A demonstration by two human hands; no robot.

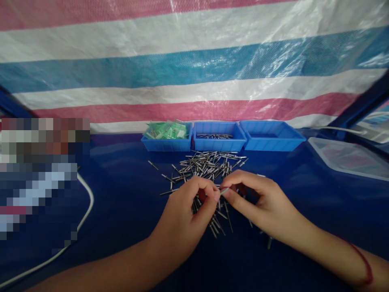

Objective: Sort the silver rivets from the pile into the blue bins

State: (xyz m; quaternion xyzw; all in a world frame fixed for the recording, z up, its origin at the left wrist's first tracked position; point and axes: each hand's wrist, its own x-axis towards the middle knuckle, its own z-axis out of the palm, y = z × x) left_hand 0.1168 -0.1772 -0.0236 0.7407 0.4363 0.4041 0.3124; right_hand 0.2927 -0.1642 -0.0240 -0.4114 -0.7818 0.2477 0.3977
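My left hand (190, 209) and my right hand (263, 200) meet over a loose pile of metal rivets (206, 164) on the dark blue table. Between their fingertips is one small rivet (224, 190). The left thumb and forefinger pinch one end of it, and the right thumb and forefinger close on it from the other side. Behind the pile stand three blue bins: the left bin (167, 145) holds green-and-clear packets (168, 130), the middle bin (219, 145) holds some rivets (214, 136), and nothing shows inside the right bin (273, 144).
A white cable (91, 198) curves across the table at left, beside a pixelated area. At right lies a translucent plastic lid (349, 158). A striped plastic sheet (194, 69) hangs behind the bins. Some rivets lie scattered near and under my right hand.
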